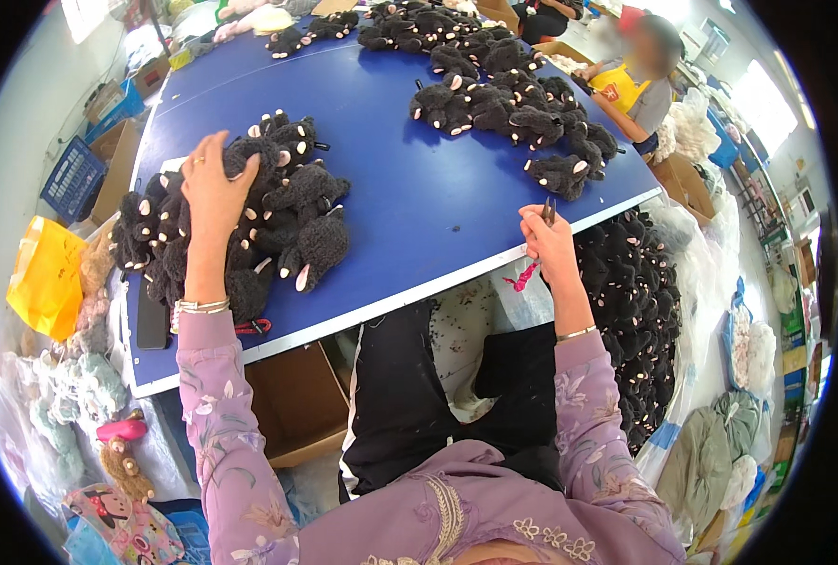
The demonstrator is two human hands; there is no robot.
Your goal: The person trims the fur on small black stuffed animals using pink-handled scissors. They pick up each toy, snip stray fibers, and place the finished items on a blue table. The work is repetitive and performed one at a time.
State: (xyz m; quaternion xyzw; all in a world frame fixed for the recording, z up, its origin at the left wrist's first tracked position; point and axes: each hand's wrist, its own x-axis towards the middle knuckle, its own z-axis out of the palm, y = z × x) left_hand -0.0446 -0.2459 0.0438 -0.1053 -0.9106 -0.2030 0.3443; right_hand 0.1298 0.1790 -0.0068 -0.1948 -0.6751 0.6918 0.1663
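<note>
Shows a smooth, bright yellow bag (47, 278) well left of the left hand (216, 193), then a dark, flat, rounded-corner phone (152, 315) on the table, nearer the body than that hand. Bends the left hand over a black plush toy (266, 155), thumb and fingers apart against the fleece; cannot tell whether actually grasping or just resting. Beneath and around this contact, piles up in a heap of similar toys (310, 247): matte, nubbly, curly black fabric, plump rounded bodies, small smooth ovals in cream and pink. Between both hands, stretches out as glossy blue tabletop (381, 245) with a white edge. Beyond the right hand (549, 240), curves away in a band of more black toys (513, 104). Clenches the right hand around a slim, dark, pointed tool (549, 213), tip upward, twisted pink cord (522, 279) dangling below. Right of that grip, bulges with densely packed black plush (626, 320) beside crinkled clear plastic (701, 254).
</note>
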